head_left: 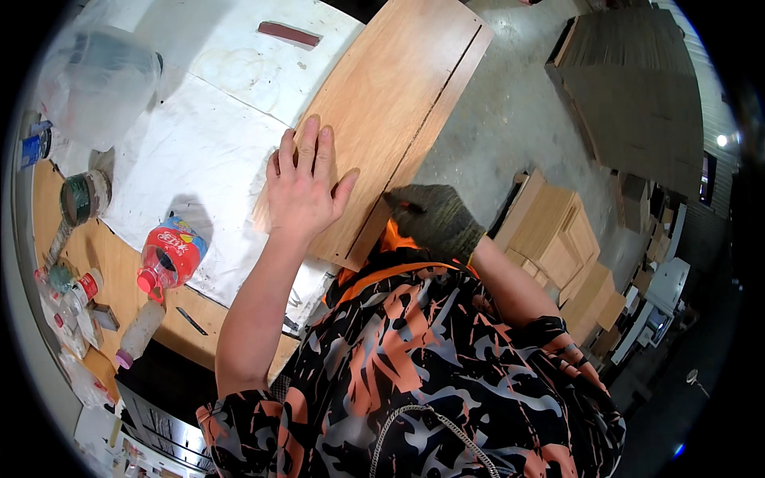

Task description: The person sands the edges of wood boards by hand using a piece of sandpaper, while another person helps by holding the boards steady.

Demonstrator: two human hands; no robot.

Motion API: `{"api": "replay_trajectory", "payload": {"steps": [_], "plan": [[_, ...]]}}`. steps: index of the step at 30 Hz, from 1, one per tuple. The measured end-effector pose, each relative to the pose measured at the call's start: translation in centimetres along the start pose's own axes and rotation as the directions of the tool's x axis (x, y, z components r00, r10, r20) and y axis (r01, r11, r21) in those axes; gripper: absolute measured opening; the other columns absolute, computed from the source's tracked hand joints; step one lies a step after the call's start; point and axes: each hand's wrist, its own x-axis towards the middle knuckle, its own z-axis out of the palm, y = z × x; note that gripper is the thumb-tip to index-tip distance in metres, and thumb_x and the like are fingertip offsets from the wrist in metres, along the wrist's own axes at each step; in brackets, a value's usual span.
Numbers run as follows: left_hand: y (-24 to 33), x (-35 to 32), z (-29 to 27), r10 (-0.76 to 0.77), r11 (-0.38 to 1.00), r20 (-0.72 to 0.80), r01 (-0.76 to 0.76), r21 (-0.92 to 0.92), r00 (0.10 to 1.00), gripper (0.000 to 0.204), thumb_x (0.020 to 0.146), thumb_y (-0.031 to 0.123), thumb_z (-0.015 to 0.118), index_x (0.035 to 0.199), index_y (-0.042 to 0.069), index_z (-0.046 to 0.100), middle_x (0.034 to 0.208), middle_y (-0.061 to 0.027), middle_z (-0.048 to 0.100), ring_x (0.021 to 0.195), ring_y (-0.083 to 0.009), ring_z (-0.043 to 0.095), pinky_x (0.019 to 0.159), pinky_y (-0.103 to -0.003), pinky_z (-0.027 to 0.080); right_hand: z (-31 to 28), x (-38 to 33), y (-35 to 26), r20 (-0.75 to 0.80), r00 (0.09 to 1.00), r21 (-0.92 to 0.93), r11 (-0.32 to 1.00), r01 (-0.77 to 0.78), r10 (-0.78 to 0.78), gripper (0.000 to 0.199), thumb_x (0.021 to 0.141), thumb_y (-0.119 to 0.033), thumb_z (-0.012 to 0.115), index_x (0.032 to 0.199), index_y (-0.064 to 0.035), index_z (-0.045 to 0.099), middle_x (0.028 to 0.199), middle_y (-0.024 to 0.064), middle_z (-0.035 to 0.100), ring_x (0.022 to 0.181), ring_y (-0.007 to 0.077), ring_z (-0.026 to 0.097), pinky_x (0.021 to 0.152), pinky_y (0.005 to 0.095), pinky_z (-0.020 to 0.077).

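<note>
A long light-brown wooden board (390, 88) lies at a slant in front of me, with a dark narrow groove running along its right side. My left hand (303, 191) is bare and rests flat on the board's left part, fingers stretched out and thumb spread. At the board's near right edge is my right hand (438, 219), in a dark grey-green knitted glove. Its fingers are curled closed beside the near end of the groove. Whatever they grip, if anything, is hidden by the glove.
White sheeting (231, 119) covers the table under the board, with a reddish-brown strip (288, 34) on it. Left are a red-labelled bottle (177, 243), a tape roll (78, 199) and a clear plastic bag (100, 84). Wooden panels (558, 231) and a dark stack (633, 95) stand right.
</note>
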Motion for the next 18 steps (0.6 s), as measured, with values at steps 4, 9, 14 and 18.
{"api": "replay_trajectory", "payload": {"steps": [4, 9, 14, 18], "plan": [[0.1, -0.1, 0.0, -0.004, 1.0, -0.006, 0.004, 0.013, 1.0, 0.073, 0.091, 0.048, 0.064, 0.148, 0.006, 0.047, 0.159, -0.011, 0.038, 0.133, -0.0423, 0.045, 0.104, -0.051, 0.041, -1.9, 0.9, 1.3, -0.076, 0.974, 0.3, 0.937, -0.18, 0.212, 0.028, 0.095, -0.01, 0.064, 0.118, 0.0046, 0.068, 0.08, 0.0088, 0.07, 0.063, 0.0111, 0.063, 0.056, 0.0271, 0.0525], [0.2, 0.1, 0.1, -0.004, 1.0, -0.017, 0.004, 0.002, 1.0, 0.073, 0.091, 0.048, 0.064, 0.148, 0.006, 0.047, 0.159, -0.0109, 0.039, 0.133, -0.0424, 0.045, 0.104, -0.051, 0.041, -4.8, 3.1, 2.2, -0.129, 0.864, 0.568, 0.75, -0.337, 0.486, 0.028, 0.093, -0.014, 0.067, 0.115, 0.0019, 0.071, 0.074, 0.0052, 0.068, 0.063, 0.0117, 0.063, 0.058, 0.0281, 0.0525], [0.2, 0.0, 0.0, -0.001, 1.0, -0.01, 0.001, 0.01, 1.0, 0.072, 0.091, 0.047, 0.065, 0.148, 0.007, 0.047, 0.158, -0.011, 0.04, 0.133, -0.0427, 0.045, 0.104, -0.051, 0.041, -6.9, 4.2, 5.0, -0.186, 0.874, 0.458, 0.827, -0.327, 0.449, 0.029, 0.094, -0.018, 0.065, 0.115, -0.0003, 0.072, 0.071, 0.006, 0.069, 0.058, 0.0104, 0.062, 0.055, 0.0279, 0.0516], [0.4, 0.1, -0.1, 0.003, 1.0, -0.02, -0.003, 0.004, 1.0, 0.072, 0.09, 0.047, 0.065, 0.147, 0.006, 0.049, 0.157, -0.0118, 0.041, 0.132, -0.0432, 0.045, 0.104, -0.052, 0.041, -7.6, 4.8, 6.0, -0.12, 0.89, 0.375, 0.851, -0.369, 0.439, 0.029, 0.092, -0.02, 0.066, 0.115, -0.0042, 0.073, 0.076, 0.0109, 0.073, 0.062, 0.0181, 0.069, 0.06, 0.0316, 0.0549]]}}
